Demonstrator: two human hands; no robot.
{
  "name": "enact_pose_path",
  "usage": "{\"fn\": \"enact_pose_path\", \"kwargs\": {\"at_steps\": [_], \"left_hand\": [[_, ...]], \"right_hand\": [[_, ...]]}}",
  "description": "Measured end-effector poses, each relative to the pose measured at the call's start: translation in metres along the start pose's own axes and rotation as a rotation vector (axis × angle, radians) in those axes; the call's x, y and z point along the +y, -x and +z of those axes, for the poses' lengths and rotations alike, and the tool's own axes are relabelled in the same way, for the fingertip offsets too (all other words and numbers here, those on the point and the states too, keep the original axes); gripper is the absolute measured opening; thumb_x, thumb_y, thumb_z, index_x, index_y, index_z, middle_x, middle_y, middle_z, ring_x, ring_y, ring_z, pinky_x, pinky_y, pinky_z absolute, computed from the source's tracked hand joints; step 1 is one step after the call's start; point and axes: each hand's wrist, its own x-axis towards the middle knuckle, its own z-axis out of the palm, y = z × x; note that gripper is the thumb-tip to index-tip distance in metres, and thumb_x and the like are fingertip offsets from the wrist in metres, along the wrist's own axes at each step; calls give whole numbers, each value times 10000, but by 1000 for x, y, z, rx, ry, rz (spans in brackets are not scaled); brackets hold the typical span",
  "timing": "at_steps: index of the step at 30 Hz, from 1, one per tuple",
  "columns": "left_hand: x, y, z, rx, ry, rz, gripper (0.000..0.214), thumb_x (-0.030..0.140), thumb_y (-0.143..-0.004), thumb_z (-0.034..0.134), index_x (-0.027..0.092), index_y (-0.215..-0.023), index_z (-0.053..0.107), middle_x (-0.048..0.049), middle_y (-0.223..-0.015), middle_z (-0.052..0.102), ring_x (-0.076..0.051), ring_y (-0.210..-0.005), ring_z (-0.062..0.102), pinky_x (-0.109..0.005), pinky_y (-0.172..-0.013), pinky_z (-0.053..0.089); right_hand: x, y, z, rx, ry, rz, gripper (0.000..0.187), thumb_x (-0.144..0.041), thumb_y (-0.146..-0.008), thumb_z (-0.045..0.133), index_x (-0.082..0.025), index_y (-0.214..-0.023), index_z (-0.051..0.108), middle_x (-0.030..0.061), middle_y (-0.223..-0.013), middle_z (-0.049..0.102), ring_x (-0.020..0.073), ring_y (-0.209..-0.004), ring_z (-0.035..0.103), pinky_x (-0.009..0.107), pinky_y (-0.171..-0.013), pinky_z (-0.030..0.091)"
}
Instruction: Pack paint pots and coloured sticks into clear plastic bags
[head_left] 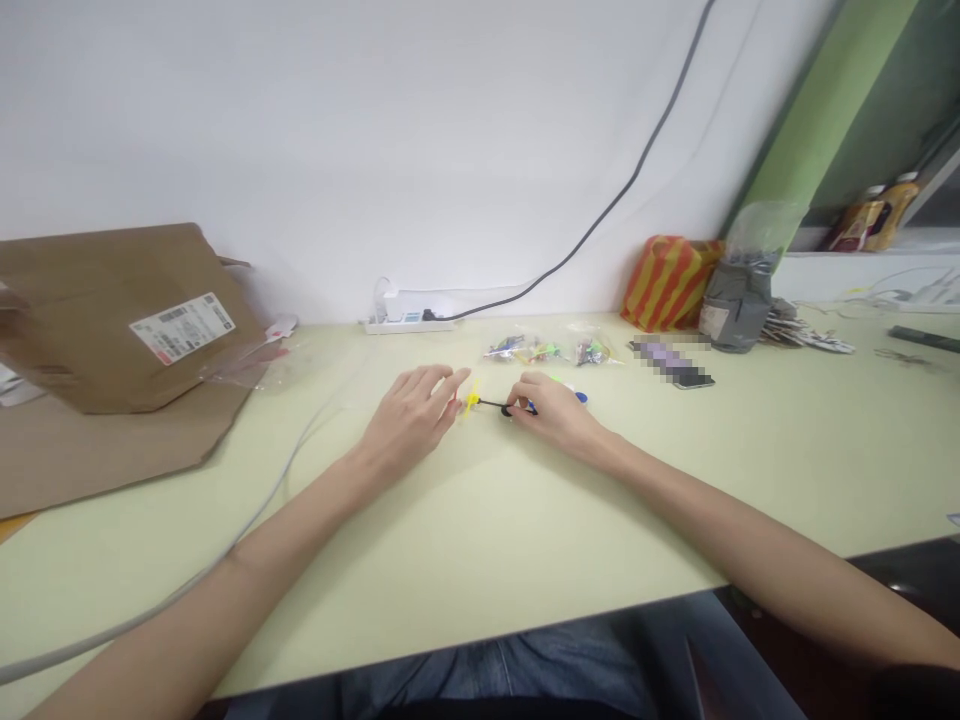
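Note:
My left hand (pixel 416 408) is just left of a small yellow propeller-like piece (pixel 472 400), with its fingers bent and apart. A tiny red bit (pixel 454 394) shows by its fingertips; whether they touch it I cannot tell. The yellow piece sits at the end of a thin black rod (pixel 491 404). My right hand (pixel 553 412) pinches the rod's other end, where a dark round part (pixel 507 410) shows under the fingertips. Behind this hand, a blue round piece (pixel 581 398) and a bit of green peek out, mostly hidden.
Small clear bags of colourful parts (pixel 547 350) lie behind my hands. A phone (pixel 694 378), a striped bag (pixel 667 283) and a grey pouch (pixel 736 305) are at right. An opened cardboard box (pixel 112 330) fills the left; a white cable (pixel 277 485) runs by my left arm. A power strip (pixel 409 318) lies against the wall.

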Motion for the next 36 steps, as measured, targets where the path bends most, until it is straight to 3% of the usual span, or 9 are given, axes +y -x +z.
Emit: {"fn": "enact_pose_path", "kwargs": {"at_steps": [3, 7, 14, 17, 20, 25, 31, 33, 36], "left_hand": [[-15, 4, 11, -70, 99, -147, 420, 300, -1051, 324, 185, -1438, 441, -135, -1316, 557, -276, -1179, 551, -462, -994, 451], [-29, 10, 22, -126, 235, -268, 405, 339, -1058, 296, 220, -1414, 447, -100, -1352, 529, -257, -1230, 526, -446, -1037, 436], [-22, 10, 29, -170, 225, -201, 384, 313, -1039, 342, 225, -1384, 488, -101, -1190, 564, -250, -1079, 562, -428, -964, 455], [-20, 10, 28, -155, 187, -203, 379, 307, -1030, 371, 210, -1371, 505, -104, -1164, 570, -261, -1077, 548, -432, -955, 453], [-18, 10, 25, -110, 178, -218, 370, 293, -1027, 384, 195, -1358, 517, -107, -1178, 574, -266, -1101, 537, -444, -964, 448], [-8, 8, 17, -99, 232, -179, 365, 255, -1035, 364, 186, -1366, 498, -118, -1231, 552, -251, -1133, 538, -456, -989, 447], [19, 6, 7, -158, 277, -22, 450, 183, -1006, 389, 219, -1454, 409, -135, -1383, 500, -267, -1278, 496, -482, -1061, 436], [27, 7, 4, -185, 286, 53, 471, 175, -995, 408, 233, -1463, 405, -133, -1439, 474, -277, -1353, 446, -493, -1108, 408], [34, 7, 3, -242, 284, 139, 503, 175, -986, 429, 251, -1481, 387, -130, -1492, 442, -285, -1402, 405, -514, -1150, 370]], "right_hand": [[-1, -7, 3, -49, 112, 93, 98, -191, -918, 559, -186, -872, 645, 60, -893, 657, 197, -901, 578, 275, -673, 331], [-7, -17, 3, -159, 186, 249, 124, -268, -903, 552, -197, -939, 646, 66, -854, 683, 200, -781, 592, 277, -600, 285], [-13, -52, 10, -220, 167, 203, 156, -287, -887, 562, -173, -884, 668, 98, -923, 721, 207, -812, 621, 262, -612, 324], [-14, -60, 7, -240, 83, 236, 294, -303, -965, 458, -156, -834, 677, 97, -812, 722, 196, -771, 633, 258, -636, 355], [-10, -53, -7, -163, 37, 246, 351, -271, -996, 380, -161, -844, 676, 78, -728, 707, 188, -729, 634, 257, -632, 352], [17, -25, -27, 8, 92, 239, 271, -279, -967, 446, -178, -831, 658, 71, -805, 718, 194, -743, 624, 273, -639, 344], [57, -11, -44, 139, 144, 290, 209, -221, -924, 509, -193, -1049, 674, 64, -1001, 708, 188, -847, 618, 276, -711, 377], [67, -9, -53, 72, 186, 307, 211, -260, -902, 573, -196, -1075, 674, 72, -1032, 698, 193, -871, 613, 277, -700, 372], [75, -5, -64, -175, 217, 368, 200, -380, -849, 679, -205, -944, 695, 62, -963, 705, 188, -801, 604, 275, -635, 338]]}}
